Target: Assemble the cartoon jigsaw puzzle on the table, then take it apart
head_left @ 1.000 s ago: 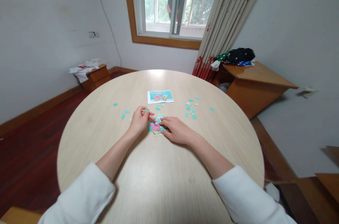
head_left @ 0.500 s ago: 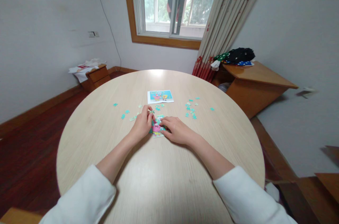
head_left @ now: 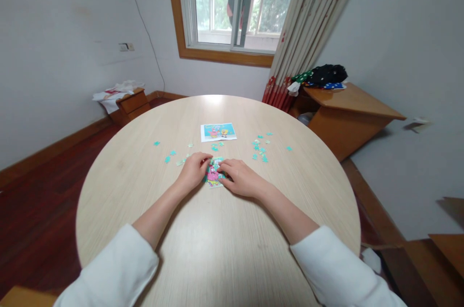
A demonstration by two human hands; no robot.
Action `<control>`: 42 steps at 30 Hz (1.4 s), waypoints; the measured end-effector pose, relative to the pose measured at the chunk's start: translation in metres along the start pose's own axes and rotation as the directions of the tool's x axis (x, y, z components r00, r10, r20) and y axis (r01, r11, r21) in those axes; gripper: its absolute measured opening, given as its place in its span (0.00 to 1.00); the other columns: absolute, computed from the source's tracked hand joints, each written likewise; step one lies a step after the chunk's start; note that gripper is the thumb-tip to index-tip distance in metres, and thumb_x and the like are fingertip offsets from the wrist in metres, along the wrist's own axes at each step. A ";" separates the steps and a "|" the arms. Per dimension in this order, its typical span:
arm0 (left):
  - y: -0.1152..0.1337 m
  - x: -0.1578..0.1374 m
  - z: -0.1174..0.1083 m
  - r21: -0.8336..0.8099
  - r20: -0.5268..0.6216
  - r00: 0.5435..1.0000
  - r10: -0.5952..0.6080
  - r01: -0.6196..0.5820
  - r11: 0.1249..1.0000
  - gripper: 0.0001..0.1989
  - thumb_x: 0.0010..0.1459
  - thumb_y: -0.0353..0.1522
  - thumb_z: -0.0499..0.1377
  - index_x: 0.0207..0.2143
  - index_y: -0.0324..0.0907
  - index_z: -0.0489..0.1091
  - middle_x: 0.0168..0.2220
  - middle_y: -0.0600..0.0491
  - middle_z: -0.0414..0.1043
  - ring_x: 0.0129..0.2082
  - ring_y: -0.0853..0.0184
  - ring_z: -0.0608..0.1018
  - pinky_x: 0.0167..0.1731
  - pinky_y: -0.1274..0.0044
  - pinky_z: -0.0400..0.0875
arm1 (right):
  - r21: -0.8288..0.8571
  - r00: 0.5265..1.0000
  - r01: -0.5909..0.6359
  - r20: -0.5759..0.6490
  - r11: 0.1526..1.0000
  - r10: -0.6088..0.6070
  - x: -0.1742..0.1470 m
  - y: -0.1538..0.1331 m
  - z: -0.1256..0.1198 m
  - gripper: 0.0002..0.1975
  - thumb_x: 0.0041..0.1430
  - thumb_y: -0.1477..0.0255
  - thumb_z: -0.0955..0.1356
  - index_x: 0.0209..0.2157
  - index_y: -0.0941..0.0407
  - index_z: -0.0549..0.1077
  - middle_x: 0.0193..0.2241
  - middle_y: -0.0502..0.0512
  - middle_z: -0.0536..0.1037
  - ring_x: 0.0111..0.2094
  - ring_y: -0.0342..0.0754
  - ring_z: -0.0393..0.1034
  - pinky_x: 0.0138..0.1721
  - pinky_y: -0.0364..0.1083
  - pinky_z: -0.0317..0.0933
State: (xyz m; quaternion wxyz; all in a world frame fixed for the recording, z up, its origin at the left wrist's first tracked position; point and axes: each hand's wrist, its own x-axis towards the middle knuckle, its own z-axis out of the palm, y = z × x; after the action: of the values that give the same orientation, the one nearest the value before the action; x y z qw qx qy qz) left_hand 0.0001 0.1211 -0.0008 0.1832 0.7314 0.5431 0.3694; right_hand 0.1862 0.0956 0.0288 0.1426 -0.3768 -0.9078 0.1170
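Observation:
A partly joined jigsaw puzzle (head_left: 213,174) with a pink cartoon figure lies flat on the table in front of me. At its upper left edge my left hand (head_left: 194,169) has thumb and forefinger closed on a small puzzle piece, mostly hidden by the fingers. My right hand (head_left: 240,177) covers the puzzle's right side, bent fingers and thumb holding it against the tabletop. Beyond the puzzle lies a printed picture card (head_left: 218,132) showing a pink and a yellow cartoon figure.
Loose teal pieces (head_left: 260,148) are scattered to the right; others (head_left: 167,159) lie left, and several sit just below the card. The round wooden table (head_left: 217,239) stands before a window. A wooden cabinet (head_left: 348,109) with cloths on top is at the right.
My left hand has lowered its puzzle piece from just above the puzzle to its upper left edge, and the fingers have come down. My right hand stays on the puzzle.

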 end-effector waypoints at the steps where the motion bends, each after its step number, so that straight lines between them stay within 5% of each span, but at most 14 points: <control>1: 0.000 0.000 0.000 0.000 -0.005 1.000 -0.024 0.024 1.000 0.10 0.53 0.29 0.54 0.34 0.39 0.75 0.35 0.47 0.78 0.35 0.64 0.77 0.40 0.72 0.70 | 0.002 1.000 0.001 -0.002 1.000 -0.001 0.000 0.000 0.000 0.10 0.62 0.71 0.63 0.42 0.59 0.71 0.41 0.61 0.73 0.45 0.50 0.66 0.48 0.49 0.56; 12: 0.001 0.006 0.004 -0.078 -0.042 0.993 -0.108 0.104 0.991 0.06 0.50 0.33 0.56 0.24 0.41 0.70 0.24 0.54 0.75 0.25 0.68 0.74 0.32 0.76 0.67 | -0.004 1.000 -0.014 0.001 1.000 0.014 0.001 0.000 0.001 0.11 0.62 0.71 0.63 0.43 0.60 0.71 0.42 0.60 0.73 0.45 0.50 0.66 0.48 0.49 0.56; 42: 0.006 0.008 0.006 0.177 -0.003 0.994 -0.106 0.105 0.979 0.06 0.54 0.30 0.55 0.26 0.41 0.70 0.27 0.53 0.75 0.32 0.63 0.74 0.41 0.68 0.57 | -0.007 1.000 -0.030 -0.008 1.000 0.030 0.001 -0.002 0.002 0.10 0.61 0.70 0.63 0.42 0.60 0.71 0.41 0.61 0.73 0.44 0.50 0.66 0.47 0.50 0.56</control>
State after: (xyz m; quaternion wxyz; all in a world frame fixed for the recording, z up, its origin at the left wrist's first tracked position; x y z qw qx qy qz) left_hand 0.0095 0.1277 0.0022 0.1386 0.7162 0.6113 0.3070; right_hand 0.1838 0.0949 0.0281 0.1432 -0.3911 -0.9019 0.1146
